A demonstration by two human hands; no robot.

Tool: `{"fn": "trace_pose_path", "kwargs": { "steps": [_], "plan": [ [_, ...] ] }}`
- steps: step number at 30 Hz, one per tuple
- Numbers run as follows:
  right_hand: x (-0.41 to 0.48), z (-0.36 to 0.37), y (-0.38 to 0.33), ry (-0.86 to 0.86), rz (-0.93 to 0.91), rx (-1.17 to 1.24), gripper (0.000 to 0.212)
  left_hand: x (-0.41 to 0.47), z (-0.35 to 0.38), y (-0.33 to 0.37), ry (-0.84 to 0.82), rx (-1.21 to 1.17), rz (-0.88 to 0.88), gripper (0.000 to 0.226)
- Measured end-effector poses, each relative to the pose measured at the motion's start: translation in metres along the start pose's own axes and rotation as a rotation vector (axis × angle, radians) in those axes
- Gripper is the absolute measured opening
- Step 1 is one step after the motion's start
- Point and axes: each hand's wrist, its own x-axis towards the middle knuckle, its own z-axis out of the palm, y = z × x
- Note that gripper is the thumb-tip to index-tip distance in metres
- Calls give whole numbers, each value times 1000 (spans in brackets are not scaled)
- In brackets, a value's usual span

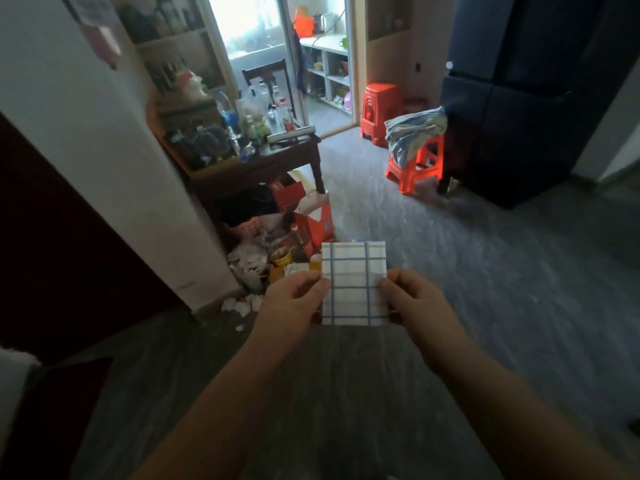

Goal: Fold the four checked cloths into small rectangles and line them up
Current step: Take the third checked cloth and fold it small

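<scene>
Pinching the checked cloth [353, 284] upright between both hands' fingers [320, 284].

checked cloth [353, 284]: woven fabric, matt, flat and smooth
stool [414, 171]: orange plastic — glossy
draped rag [412, 133]: soft cloth, crumpled, matt
side table [263, 164]: dark wood, faint sheen
bottles [225, 110]: clear plastic, shiny
floor [485, 271]: grey, matt, streaky
wall [86, 133]: painted — matt and smooth
</scene>
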Motion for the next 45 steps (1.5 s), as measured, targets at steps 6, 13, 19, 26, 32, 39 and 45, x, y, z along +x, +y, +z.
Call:
{"fn": "trace_pose_path", "kwargs": {
  "steps": [6,13,19,26,32,39,45],
  "plan": [
    [71,-65,-7,189,17,-144,10,100,68,23,-113,108,31,19],
    [159,-163,-6,478,97,-176,9,227,176,50,-350,114,44,14],
    [256,-240,-14,662,189,-138,12,365,268,79,-468,54,137,16],
    [331,-328,-24,902,232,-121,9,477,376,131,-667,18,158,25],
    [338,-414,-16,1093,267,-54,8,504,488,167,-901,62,138,20],
    [333,-568,6,1253,233,57,9,509,664,211,-1067,105,147,15],
    [321,-717,1,1308,244,71,10,503,821,273,-1174,184,256,16]
  ]
}}
